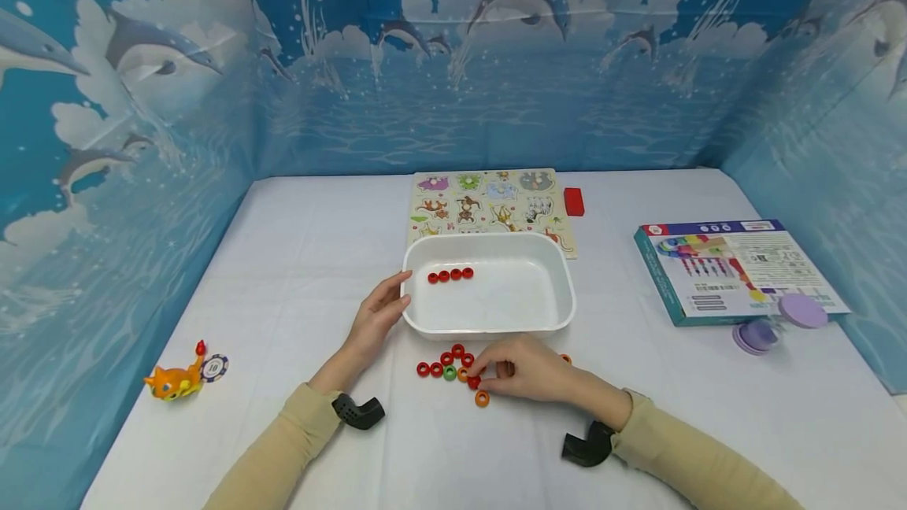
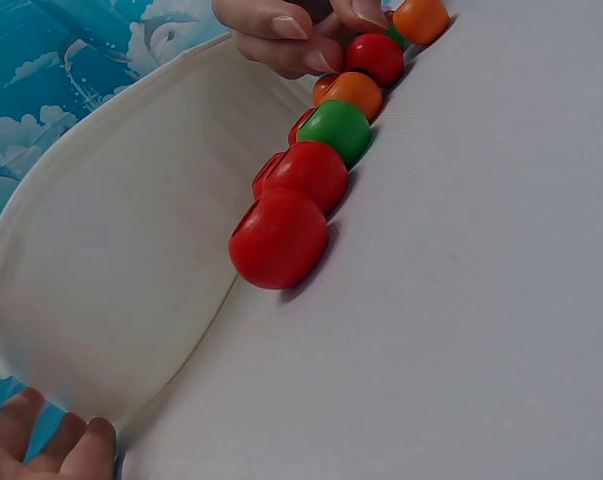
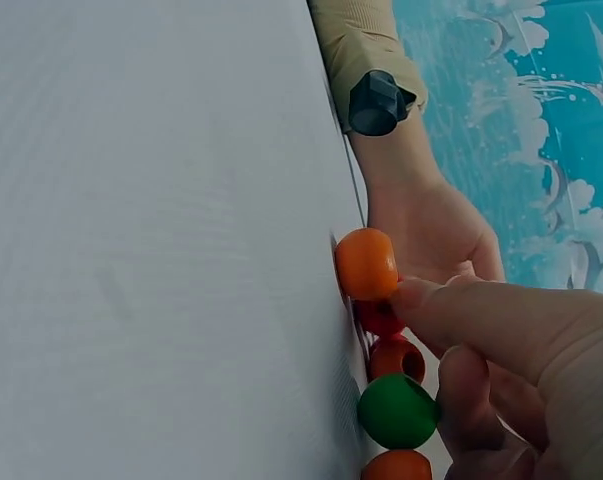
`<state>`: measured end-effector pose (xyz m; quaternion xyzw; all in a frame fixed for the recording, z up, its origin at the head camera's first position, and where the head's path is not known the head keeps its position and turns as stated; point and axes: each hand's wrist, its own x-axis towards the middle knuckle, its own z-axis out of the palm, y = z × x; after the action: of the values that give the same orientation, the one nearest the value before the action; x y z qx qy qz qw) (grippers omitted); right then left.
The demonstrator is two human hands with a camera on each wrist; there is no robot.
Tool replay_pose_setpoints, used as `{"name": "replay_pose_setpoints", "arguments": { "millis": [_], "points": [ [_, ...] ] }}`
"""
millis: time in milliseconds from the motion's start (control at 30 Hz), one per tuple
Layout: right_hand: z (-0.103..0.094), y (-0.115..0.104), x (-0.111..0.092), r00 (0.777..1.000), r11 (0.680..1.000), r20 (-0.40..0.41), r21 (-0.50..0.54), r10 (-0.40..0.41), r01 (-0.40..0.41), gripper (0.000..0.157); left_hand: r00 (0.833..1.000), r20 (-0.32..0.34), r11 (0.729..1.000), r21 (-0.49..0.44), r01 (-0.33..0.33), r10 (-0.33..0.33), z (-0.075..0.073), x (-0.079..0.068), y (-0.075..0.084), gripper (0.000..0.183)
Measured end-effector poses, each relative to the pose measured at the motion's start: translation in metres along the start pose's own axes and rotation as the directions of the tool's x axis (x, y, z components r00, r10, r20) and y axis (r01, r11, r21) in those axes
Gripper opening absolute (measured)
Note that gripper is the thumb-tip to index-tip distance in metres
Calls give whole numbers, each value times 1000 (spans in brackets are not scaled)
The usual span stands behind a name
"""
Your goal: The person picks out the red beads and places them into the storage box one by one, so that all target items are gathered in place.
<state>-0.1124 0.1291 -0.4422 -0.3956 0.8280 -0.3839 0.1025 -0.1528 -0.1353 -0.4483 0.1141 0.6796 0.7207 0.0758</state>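
My right hand (image 1: 527,368) is in front of the white tray, thumb and index finger pinching a red bead (image 1: 474,383) at the edge of a loose group. In the right wrist view an orange bead (image 3: 367,264) sits close by the thumb tip. The group on the cloth has several red beads (image 1: 423,369), a green bead (image 1: 449,373) and orange ones (image 1: 482,398). My left hand (image 1: 372,323) rests its fingertips against the left end of the white tray (image 1: 489,327). Inside it, several red beads (image 1: 444,276) stand in a row towards the back left.
Behind the tray lies an animal puzzle board (image 1: 468,207), with a red block (image 1: 574,201) beside it. A boxed toy set (image 1: 737,266) and purple lidded tub (image 1: 760,334) are at right. An orange toy animal (image 1: 175,381) and round chip (image 1: 214,368) lie at left.
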Motion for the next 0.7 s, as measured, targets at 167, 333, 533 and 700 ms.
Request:
{"name": "replay_pose_setpoints", "arguments": {
  "millis": [167,333,533,700],
  "points": [
    [1,0,1,1000,998,-9,-55,-13,13,19,1000,-5,1000,5,5,-5,-3,3,-9,45],
    [4,1,1,999,997,-20,-75,-32,30,20,1000,7,1000,20,8,-8,1,-2,4,45],
    [5,3,1,998,994,-26,-94,-65,62,20,1000,6,1000,23,5,-5,1,-1,3,45],
    [4,1,1,997,992,-17,-101,-73,71,17,1000,6,1000,24,1,-1,1,-2,3,45]
  ]
}}
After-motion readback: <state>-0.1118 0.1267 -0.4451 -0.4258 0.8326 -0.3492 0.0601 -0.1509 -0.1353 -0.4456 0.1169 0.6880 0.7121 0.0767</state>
